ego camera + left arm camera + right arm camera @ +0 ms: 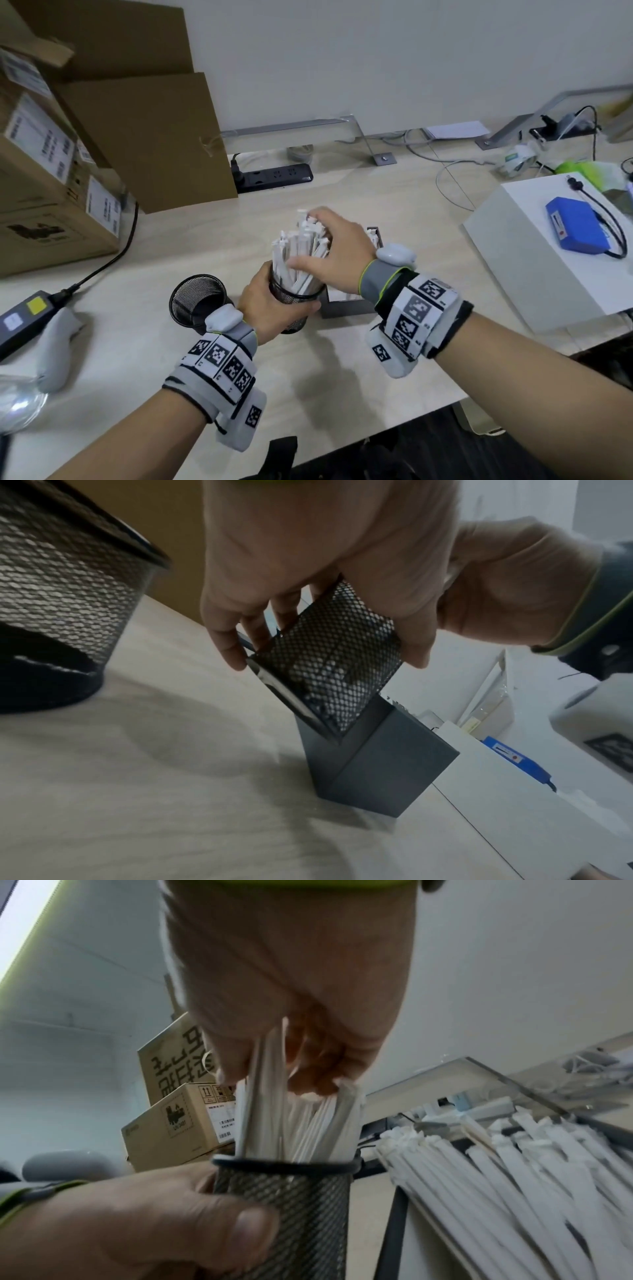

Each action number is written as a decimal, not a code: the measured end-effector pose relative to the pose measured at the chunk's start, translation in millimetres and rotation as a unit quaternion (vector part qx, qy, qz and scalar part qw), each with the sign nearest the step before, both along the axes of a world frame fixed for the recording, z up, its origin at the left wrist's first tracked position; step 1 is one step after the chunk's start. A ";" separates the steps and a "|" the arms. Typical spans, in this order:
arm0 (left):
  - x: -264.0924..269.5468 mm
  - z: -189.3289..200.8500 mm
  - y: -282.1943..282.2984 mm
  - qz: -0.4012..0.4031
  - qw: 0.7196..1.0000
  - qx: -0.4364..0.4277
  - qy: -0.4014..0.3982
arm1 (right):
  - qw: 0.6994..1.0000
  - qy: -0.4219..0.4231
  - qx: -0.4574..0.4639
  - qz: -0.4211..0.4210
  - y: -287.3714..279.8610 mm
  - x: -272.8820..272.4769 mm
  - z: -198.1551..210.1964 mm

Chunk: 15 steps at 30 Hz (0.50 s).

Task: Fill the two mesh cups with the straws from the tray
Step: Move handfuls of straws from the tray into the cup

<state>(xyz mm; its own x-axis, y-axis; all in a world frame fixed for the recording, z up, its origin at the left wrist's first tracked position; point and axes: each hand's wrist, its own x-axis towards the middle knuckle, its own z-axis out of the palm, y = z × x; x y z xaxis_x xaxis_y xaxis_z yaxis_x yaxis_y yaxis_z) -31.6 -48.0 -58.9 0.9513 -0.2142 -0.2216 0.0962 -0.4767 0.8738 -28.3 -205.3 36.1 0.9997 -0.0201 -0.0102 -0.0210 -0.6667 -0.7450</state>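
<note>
the paper-wrapped straws (301,253) stood bunched in the held mesh cup (294,303), fanning out above its rim; we judged them light and thin, stiff enough to stand but easy to kink, and slick in their wrappers, so a loose bunch gripped near the top would slide apart; better to take them mid-length, several at once; our right hand (337,255) was over their tops, fingers curled into the bundle and pinching a few, as the right wrist view showed; our left hand (270,303) was wrapped round that cup's wall, thumb across the mesh, holding it tilted against the near wall of the dark tray (383,761); the mesh we judged rigid and grippy, the cup top-heavy once loaded, so holding it low on the wall made sense; more straws lay heaped in the tray (514,1172) just beside the cup; the second mesh cup (198,303) stood empty on the table (342,377) to our left, close by; further out were cardboard boxes (51,192), a power strip (274,176) and a white box (534,253) carrying a blue pack (577,230).
</note>
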 end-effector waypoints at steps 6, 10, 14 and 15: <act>3.0 -2.2 -0.3 0.000 1.000 -0.003 0.001 | 0.972 -0.117 -0.167 0.120 5.3 1.7 -23.7; 2.1 -6.0 3.2 0.017 1.000 -0.016 0.012 | 0.977 -0.131 -0.131 0.109 6.0 -7.4 -40.8; 4.6 -11.6 1.8 0.024 0.999 -0.026 -0.002 | 0.976 -0.141 -0.158 0.048 -1.9 -0.9 -38.5; 7.6 -15.9 0.9 0.018 0.999 -0.032 0.000 | 0.975 -0.112 -0.172 0.082 -1.0 -0.5 -39.7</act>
<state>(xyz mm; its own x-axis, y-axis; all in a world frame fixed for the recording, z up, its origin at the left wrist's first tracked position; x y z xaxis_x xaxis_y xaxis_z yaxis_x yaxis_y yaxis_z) -24.0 -47.0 -74.8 0.9588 -0.1938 -0.2078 0.1117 -0.4155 0.9027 -28.8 -206.3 -3.6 0.9661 0.1765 0.1883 0.2446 -0.8586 -0.4505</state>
